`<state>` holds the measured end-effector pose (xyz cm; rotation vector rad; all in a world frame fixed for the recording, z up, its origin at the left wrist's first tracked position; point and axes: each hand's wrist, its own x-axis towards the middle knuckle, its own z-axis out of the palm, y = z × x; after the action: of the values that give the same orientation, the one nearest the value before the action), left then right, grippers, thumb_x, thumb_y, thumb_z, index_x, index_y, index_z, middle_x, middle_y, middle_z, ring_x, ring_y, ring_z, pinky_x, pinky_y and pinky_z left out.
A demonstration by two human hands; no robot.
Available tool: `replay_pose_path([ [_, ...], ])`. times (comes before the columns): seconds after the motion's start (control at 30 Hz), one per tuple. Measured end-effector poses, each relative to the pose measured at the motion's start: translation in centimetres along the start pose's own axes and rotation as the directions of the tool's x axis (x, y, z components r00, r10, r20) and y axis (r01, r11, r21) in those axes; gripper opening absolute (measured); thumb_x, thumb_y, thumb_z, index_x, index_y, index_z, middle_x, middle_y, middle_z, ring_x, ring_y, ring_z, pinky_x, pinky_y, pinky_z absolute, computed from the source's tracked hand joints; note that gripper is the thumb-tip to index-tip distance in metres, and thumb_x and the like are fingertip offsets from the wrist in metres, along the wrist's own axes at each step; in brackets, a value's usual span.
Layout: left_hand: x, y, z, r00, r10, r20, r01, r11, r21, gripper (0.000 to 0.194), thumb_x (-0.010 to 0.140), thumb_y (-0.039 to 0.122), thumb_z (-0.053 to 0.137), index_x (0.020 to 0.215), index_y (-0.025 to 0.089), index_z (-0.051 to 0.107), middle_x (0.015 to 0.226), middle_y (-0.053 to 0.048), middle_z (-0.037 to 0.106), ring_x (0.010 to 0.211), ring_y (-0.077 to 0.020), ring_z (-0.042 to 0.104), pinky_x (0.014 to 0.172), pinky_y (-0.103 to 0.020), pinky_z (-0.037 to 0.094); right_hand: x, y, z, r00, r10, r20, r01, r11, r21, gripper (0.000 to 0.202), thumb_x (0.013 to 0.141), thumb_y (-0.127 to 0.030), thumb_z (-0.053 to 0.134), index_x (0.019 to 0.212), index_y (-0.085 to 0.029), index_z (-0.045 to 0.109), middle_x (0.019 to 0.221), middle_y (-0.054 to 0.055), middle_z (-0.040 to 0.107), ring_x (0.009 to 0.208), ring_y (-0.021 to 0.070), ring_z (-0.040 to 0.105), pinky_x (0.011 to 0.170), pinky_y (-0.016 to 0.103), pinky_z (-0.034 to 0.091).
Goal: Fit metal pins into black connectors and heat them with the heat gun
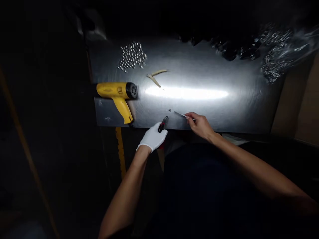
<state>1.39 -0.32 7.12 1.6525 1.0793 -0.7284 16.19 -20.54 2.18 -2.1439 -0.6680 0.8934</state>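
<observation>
My left hand (152, 137), in a white glove, is closed around dark-handled pliers (163, 124) at the front edge of the metal table (244, 113). The jaws point up and away from me. My bare right hand (199, 125) pinches a thin, pale metal tool (179, 114), perhaps tweezers, with its tip pointing left. Between the two tools a tiny dark metal piece (169, 110) lies on the tabletop, and neither tool appears to touch it.
A yellow heat gun (117, 91) lies at the left. Behind it are several small shiny metal parts (132, 56), and a pair of cream-handled pliers (156, 77) lies spread nearby. Clear bags of metal parts (276, 59) fill the back right, beside cardboard (289, 99).
</observation>
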Motion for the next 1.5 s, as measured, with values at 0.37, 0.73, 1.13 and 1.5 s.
replay_pose_path([
  [0.37, 3.5, -0.3, -2.5, 0.966, 0.260, 0.006, -0.210, 0.765, 0.609, 0.055, 0.090, 0.049, 0.054, 0.140, 0.027, 0.060, 0.115, -0.015, 0.068, 0.108, -0.0395, 0.066, 0.091, -0.050, 0.053, 0.4, -0.1, 2.9, 0.993, 0.051, -0.104, -0.058, 0.996, -0.062, 0.029, 0.101, -0.034, 0.053, 0.117, -0.019, 0.073, 0.079, 0.002, 0.075, 0.068, 0.0187, 0.068, 0.071, 0.031, 0.052],
  [0.73, 5.5, 1.1, -4.7, 0.959, 0.232, 0.160, -0.280, 0.714, 0.641, 0.041, 0.087, 0.051, 0.054, 0.117, 0.027, 0.069, 0.098, -0.010, 0.073, 0.085, -0.0325, 0.068, 0.072, -0.040, 0.049, 0.1, -0.8, 3.7, 0.984, 0.008, -0.176, -0.023, 0.996, -0.081, 0.026, 0.104, -0.030, 0.051, 0.116, -0.019, 0.071, 0.082, 0.002, 0.074, 0.072, 0.0190, 0.069, 0.071, 0.031, 0.051],
  [1.13, 6.6, 2.1, -5.0, 0.950, 0.218, 0.223, -0.311, 0.706, 0.636, 0.034, 0.086, 0.049, 0.055, 0.109, 0.029, 0.070, 0.096, -0.007, 0.075, 0.083, -0.0311, 0.068, 0.070, -0.039, 0.048, 0.7, -0.5, 3.8, 0.989, 0.012, -0.149, -0.026, 0.995, -0.091, 0.027, 0.104, -0.029, 0.050, 0.118, -0.019, 0.071, 0.088, 0.004, 0.077, 0.078, 0.0213, 0.072, 0.075, 0.034, 0.054],
  [1.5, 6.6, 2.9, -5.5, 0.957, 0.147, 0.249, -0.270, 0.766, 0.584, 0.037, 0.085, 0.041, 0.056, 0.119, 0.031, 0.069, 0.101, -0.004, 0.076, 0.087, -0.0276, 0.070, 0.073, -0.036, 0.049, 1.2, -0.1, 3.4, 0.992, 0.008, -0.122, -0.018, 0.996, -0.083, 0.027, 0.104, -0.027, 0.049, 0.118, -0.020, 0.071, 0.085, 0.003, 0.076, 0.082, 0.0220, 0.072, 0.077, 0.035, 0.054],
])
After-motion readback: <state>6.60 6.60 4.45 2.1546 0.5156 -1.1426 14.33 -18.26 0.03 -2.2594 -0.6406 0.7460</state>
